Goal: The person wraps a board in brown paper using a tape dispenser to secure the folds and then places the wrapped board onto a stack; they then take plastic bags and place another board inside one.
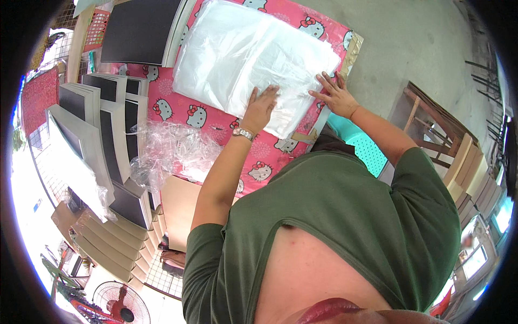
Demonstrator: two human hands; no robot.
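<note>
A thick stack of clear plastic bags (216,59) lies flat on a table with a pink cartoon-print cover (175,100). My left hand (261,108) rests on the near part of the stack, fingers stretched out and palm down; a metal watch (244,133) is on that wrist. At the stack's right edge my right hand (335,96) lies with its fingers spread, the tips touching the plastic. Neither hand grips anything. Left of my left forearm, a heap of crumpled clear plastic (172,148) sits on the cover.
Black-faced panels with pale edges (143,32) are piled at the table's far left, and more stand in stacks (113,129) beside it. Flat brown cartons (108,243) and a fan (121,305) are lower left. A turquoise perforated chair (367,151) is at my right, a wooden frame (426,119) beyond.
</note>
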